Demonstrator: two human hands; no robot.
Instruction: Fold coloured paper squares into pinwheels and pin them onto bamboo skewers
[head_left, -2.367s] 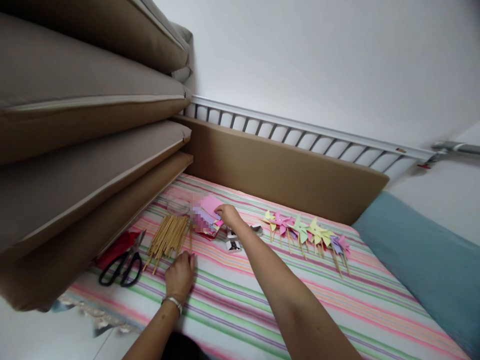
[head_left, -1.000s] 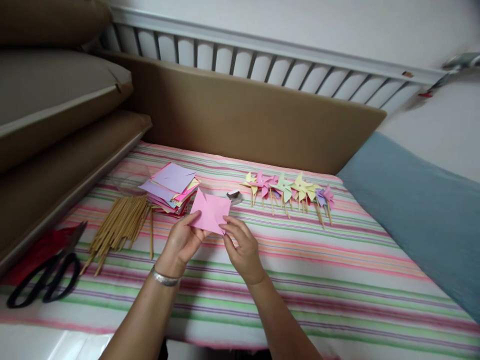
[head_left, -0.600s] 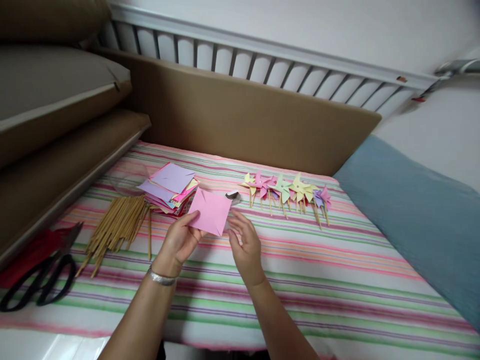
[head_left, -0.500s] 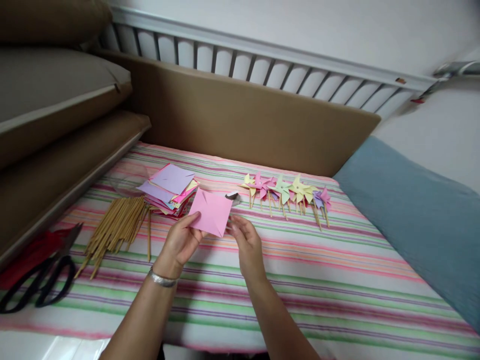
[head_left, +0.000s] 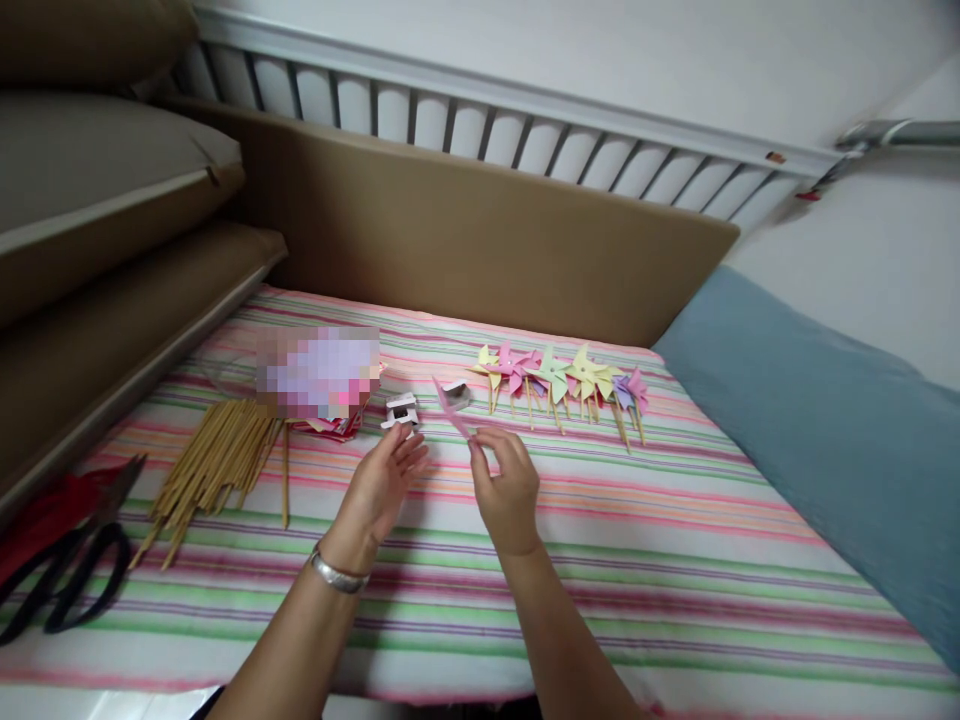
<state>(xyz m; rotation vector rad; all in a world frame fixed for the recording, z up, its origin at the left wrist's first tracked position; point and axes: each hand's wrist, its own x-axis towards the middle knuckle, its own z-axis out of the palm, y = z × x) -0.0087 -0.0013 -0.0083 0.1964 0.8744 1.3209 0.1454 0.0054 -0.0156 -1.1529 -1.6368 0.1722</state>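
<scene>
Pinched by one corner in my right hand (head_left: 507, 488), a pink paper square (head_left: 451, 408) is turned almost edge-on to me. My left hand (head_left: 386, 480) is off the paper, its fingers apart and nothing in them. Just beyond its fingertips stands a small open white box (head_left: 401, 411) with something dark inside. A second small box (head_left: 456, 395) lies behind the pink paper. To the left is a pile of coloured paper (head_left: 330, 425), mostly blurred out. Several finished paper pinwheels (head_left: 553, 375) on sticks lie in a row to the right.
A bundle of wooden sticks (head_left: 210, 465) lies at the left, with one stick (head_left: 285, 475) apart. Black-handled scissors (head_left: 90, 560) rest on red material at the left edge. Brown cushions (head_left: 112, 270) and an upright brown board (head_left: 450, 230) border the striped cloth (head_left: 637, 600).
My left hand has let go of the pink paper. The right hand now holds it alone and has turned it from facing me to edge-on, uncovering the nearer small box.
</scene>
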